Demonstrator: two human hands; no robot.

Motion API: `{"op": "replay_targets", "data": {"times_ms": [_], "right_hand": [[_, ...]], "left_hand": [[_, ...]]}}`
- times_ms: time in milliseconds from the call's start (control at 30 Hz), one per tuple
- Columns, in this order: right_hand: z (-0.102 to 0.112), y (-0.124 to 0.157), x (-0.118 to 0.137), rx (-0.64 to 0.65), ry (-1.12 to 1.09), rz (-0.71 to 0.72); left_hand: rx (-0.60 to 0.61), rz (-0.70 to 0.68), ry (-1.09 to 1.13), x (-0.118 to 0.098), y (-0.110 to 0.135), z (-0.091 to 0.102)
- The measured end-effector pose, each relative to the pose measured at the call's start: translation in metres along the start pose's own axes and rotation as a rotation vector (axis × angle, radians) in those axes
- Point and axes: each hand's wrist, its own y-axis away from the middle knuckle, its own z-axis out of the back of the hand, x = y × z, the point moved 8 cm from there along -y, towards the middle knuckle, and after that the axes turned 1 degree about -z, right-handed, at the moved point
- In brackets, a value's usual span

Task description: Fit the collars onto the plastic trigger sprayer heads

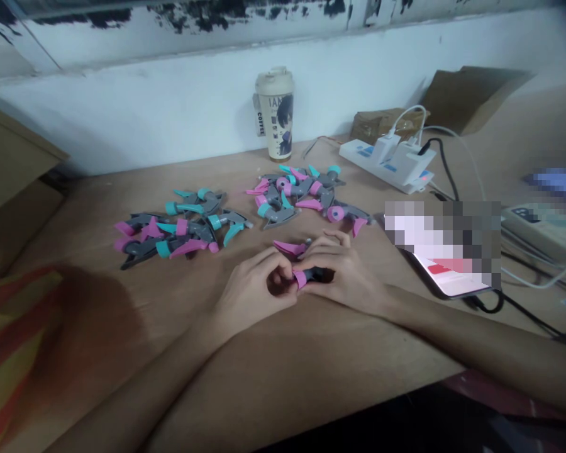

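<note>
A small grey spray head [317,274] sits in the middle of the frame, just above the table [311,371], held between both hands. The left hand [255,292] pinches the pink cap [300,279] on its end with thumb and fingertips. The right hand [346,270] has its fingers curled close around the grey part. A pink trigger [290,248] pokes out just above the hands. Higher up lie two piles of the same pink, blue and grey pieces, one pile [183,229] to the left and one pile [306,195] in the middle. Behind them stands a tall cup [276,113]. A white power strip [389,163] lies at the upper right.
</note>
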Motion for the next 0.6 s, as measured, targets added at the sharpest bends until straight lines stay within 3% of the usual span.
{"op": "replay_targets", "data": {"times_ms": [300,600], "right_hand": [[0.0000,-0.0014,-0.0048,-0.013,0.006,-0.054],[0.0011,-0.0029,-0.0047,-0.029,0.033,-0.097]], "left_hand": [[-0.052,-0.005,-0.107,-0.0062,0.0012,0.0018],[-0.206,0.010,-0.269,-0.0073,0.0061,0.0063]]}}
